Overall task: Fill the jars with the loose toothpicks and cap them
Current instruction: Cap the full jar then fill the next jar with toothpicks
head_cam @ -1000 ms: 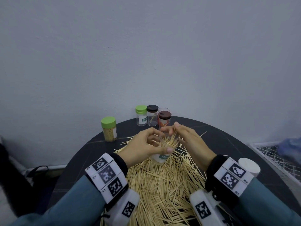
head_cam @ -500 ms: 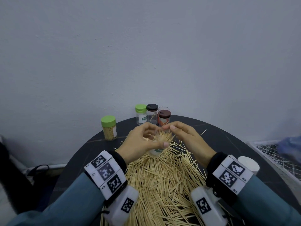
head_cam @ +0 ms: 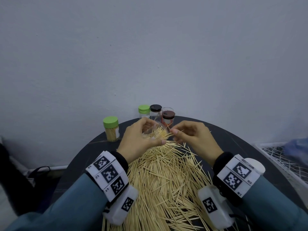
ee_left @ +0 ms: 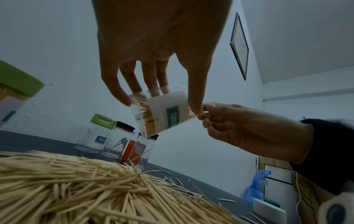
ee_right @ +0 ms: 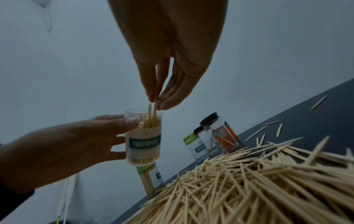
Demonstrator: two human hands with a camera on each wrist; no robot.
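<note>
Change: a second ago you held the open jar point(ee_right: 142, 136) low, just over the loose toothpicks point(head_cam: 166, 177); now it is lifted clear of the heap and tipped, mouth toward your right hand point(head_cam: 191, 137).
Also changed: your right hand has come off the jar's mouth and now sits just beside it, with only a few sticks left between the fingertips.
Meaning: I judge a bundle has just gone in and you are feeding in the last sticks; the jar looks well filled, so capping may be close.
Left hand: your left hand point(head_cam: 141, 139) grips the jar, fingers curled round its far side and thumb pressed near the rim.
Right hand: thumb and fingers are pinched on a small bundle of toothpicks point(ee_right: 151, 115) whose lower ends already stand inside the jar mouth.
Jar position: in the air above the far edge of the heap, over the dark counter point(head_cam: 236, 144).
Done so far: a green-capped jar point(head_cam: 111, 129) full of sticks stands at the left of the counter.
Left to do: a cluster of nearly empty jars point(head_cam: 156, 114) waits at the back, and the heap is large, so the task looks far from finished.
Cap: I cannot tell where this jar's lid is.
</note>
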